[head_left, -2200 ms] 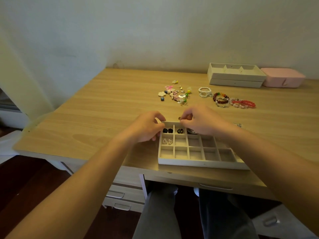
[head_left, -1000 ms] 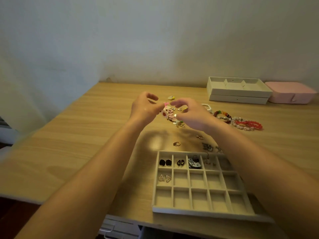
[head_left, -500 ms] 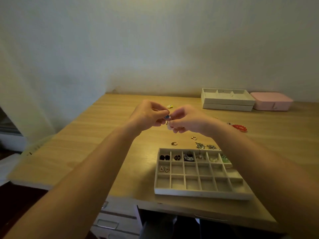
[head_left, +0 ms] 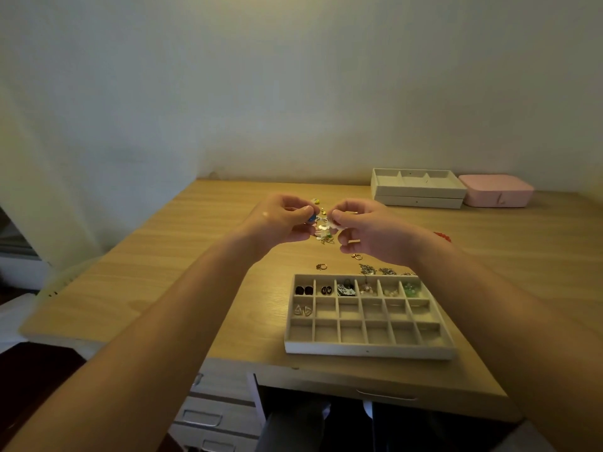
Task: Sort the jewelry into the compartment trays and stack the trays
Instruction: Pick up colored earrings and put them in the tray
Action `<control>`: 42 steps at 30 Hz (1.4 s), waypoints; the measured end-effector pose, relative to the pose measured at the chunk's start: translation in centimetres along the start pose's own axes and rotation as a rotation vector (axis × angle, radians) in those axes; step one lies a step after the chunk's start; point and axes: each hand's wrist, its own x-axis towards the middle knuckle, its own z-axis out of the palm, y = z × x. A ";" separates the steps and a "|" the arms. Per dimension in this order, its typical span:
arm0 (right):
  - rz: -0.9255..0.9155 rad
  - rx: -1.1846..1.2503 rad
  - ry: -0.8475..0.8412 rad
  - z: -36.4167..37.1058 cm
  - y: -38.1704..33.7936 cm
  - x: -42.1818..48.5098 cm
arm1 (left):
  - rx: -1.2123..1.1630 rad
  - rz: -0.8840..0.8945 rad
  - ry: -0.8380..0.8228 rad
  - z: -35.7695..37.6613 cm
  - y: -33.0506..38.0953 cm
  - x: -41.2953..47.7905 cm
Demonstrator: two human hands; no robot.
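Blue round bead-like piece (head_left: 312,218) is pinched betw. thumb and forefinger tips of the left hand (head_left: 280,220), held up off the light wooden desk (head_left: 163,272); other fingers curl under. The right hand (head_left: 368,233) pinches a small white flat piece (head_left: 333,224) the same way, remaining fingers loosely curled. Hands nearly meet; can't tell if the two pieces are joined. Behind them lies the heap of mixed small jewelry (head_left: 323,231). The grey felt-lined compartment tray (head_left: 368,351) sits at 6 o'clock from the hands, near the desk edge: back row filled, one pair in the mid row's left cell, rest empty. Stacked beige trays (head_left: 419,187) at 1 o'clock, pink lidded box (head_left: 496,190) just beside them. Pieces look v. light, hard, tiny, prob. slippery; take by the rim w/ fingertips, ease apart w/o yanking.
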 end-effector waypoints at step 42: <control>0.149 -0.792 -0.095 2.8 4.4 -2.0 | 0.486 0.059 -0.124 1.7 -6.8 -2.9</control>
